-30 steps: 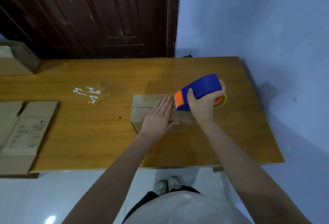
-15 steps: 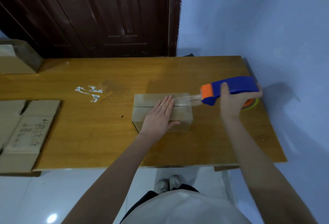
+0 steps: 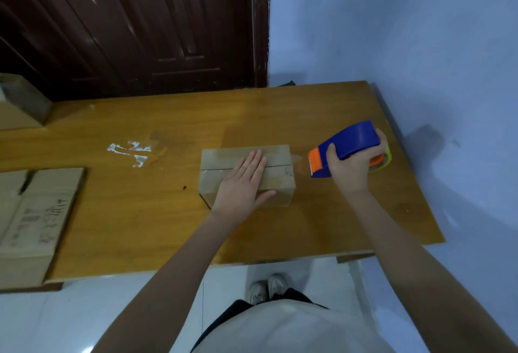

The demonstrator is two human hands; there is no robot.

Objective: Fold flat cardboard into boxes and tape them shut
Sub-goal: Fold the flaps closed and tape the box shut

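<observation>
A small cardboard box (image 3: 246,174) is pinned to the wooden table (image 3: 168,212) while tape is drawn past its right end.

The left hand (image 3: 245,183) is laid flat on the box top, fingers straight. The blue-and-orange tape dispenser (image 3: 346,149) is gripped by the right hand (image 3: 350,169), fingers curled round it, just right of the box; a clear tape strip (image 3: 298,163) is stretched between them. Flattened cardboard (image 3: 33,218) is seen at the table's left edge.
</observation>
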